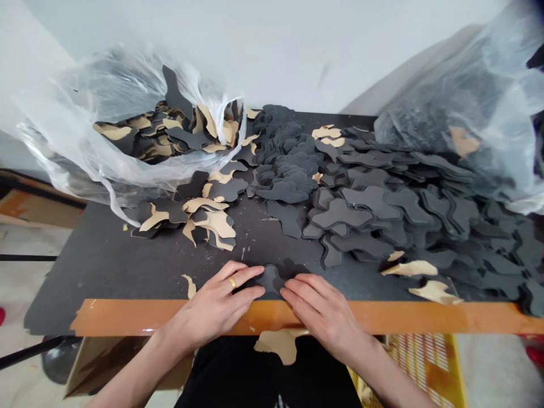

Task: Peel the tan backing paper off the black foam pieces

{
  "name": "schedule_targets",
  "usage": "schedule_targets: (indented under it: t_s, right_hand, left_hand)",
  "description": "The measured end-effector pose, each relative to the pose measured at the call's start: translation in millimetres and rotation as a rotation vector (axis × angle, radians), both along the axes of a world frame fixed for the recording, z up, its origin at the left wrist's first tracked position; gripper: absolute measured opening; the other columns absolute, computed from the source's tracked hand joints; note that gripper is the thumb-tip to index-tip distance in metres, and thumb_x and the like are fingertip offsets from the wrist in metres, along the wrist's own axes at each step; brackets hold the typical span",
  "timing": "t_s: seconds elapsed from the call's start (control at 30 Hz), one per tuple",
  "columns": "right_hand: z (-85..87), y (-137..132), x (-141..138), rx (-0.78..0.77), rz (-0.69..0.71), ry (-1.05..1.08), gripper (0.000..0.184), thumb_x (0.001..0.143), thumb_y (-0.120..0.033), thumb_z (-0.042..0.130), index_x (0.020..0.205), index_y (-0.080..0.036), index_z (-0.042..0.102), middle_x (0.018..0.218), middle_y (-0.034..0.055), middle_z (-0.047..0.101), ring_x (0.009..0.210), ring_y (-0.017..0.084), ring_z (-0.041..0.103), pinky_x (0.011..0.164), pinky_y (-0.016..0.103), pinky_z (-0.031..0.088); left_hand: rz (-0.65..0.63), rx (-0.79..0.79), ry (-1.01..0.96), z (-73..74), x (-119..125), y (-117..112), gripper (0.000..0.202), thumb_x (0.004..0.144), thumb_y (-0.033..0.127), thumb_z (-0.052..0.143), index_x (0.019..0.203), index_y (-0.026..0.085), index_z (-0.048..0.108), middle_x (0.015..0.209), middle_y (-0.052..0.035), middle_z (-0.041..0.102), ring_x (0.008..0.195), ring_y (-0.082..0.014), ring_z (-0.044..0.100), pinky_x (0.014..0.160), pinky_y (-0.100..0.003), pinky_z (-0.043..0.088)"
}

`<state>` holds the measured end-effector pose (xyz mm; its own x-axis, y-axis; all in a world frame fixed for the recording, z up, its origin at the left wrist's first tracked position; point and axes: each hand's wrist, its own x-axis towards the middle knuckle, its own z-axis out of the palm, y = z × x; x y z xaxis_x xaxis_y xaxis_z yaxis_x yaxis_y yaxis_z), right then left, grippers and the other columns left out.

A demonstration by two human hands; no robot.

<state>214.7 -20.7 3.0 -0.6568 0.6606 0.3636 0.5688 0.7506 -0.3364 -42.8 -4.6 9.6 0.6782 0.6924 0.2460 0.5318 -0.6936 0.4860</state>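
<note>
My left hand (216, 300), with a gold ring on one finger, and my right hand (318, 311) meet at the table's front edge. Between them lies a black foam cut-out (272, 279) with wavy edges, and the fingertips of both hands grip it. A tan backing sheet (278, 345) hangs below the edge under my hands, partly hidden by them. Its link to the foam is hidden. A loose tan paper scrap (189, 286) lies just left of my left hand.
The dark work table (97, 283) has an orange taped front edge (374, 317). Stacks of black foam cut-outs (374, 209) cover its right and middle. Tan-backed pieces (208, 218) lie at the left, with more in a clear plastic bag (106, 107). Another bag (480, 113) sits at the right.
</note>
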Motion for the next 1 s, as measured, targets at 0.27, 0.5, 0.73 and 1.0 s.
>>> schedule_targets:
  t_s: [0.27, 0.5, 0.73, 1.0]
  right_hand:
    - [4.6, 3, -1, -0.009, 0.015, -0.053, 0.026, 0.099, -0.009, 0.044, 0.109, -0.006, 0.068, 0.108, 0.0127, 0.07, 0.099, 0.027, 0.058, 0.081, 0.04, 0.056]
    - [11.4, -1, 4, -0.038, 0.055, -0.186, 0.033, 0.099, -0.009, 0.038, 0.119, -0.005, 0.064, 0.117, 0.0141, 0.067, 0.107, 0.03, 0.057, 0.086, 0.044, 0.057]
    - [7.2, -9, 10, -0.109, -0.032, -0.092, 0.031, 0.092, -0.006, 0.048, 0.12, -0.01, 0.063, 0.124, 0.0156, 0.06, 0.118, 0.03, 0.052, 0.095, 0.048, 0.053]
    - [8.3, -2, -10, -0.298, -0.163, 0.087, 0.013, 0.091, -0.009, 0.051, 0.093, -0.017, 0.06, 0.123, 0.0111, 0.058, 0.111, 0.026, 0.051, 0.092, 0.047, 0.049]
  left_hand:
    - [0.004, -0.017, 0.063, 3.7, -7, -7, 0.036, 0.093, 0.002, 0.044, 0.116, 0.018, 0.067, 0.13, -0.0119, 0.061, 0.113, -0.0243, 0.052, 0.092, -0.04, 0.057]
    - [0.029, 0.107, 0.063, -1.2, -3, -14, 0.029, 0.091, 0.004, 0.048, 0.11, 0.01, 0.068, 0.123, -0.0127, 0.068, 0.109, -0.0261, 0.055, 0.09, -0.041, 0.057]
    - [0.196, 0.059, 0.061, 3.3, 17, -19, 0.016, 0.088, 0.009, 0.054, 0.097, 0.013, 0.068, 0.116, -0.0127, 0.067, 0.105, -0.0291, 0.055, 0.088, -0.046, 0.054]
    - [0.4, -0.259, 0.016, 2.4, 35, -19, 0.029, 0.088, 0.012, 0.058, 0.116, 0.02, 0.054, 0.111, -0.0097, 0.06, 0.099, -0.0263, 0.057, 0.088, -0.046, 0.054]
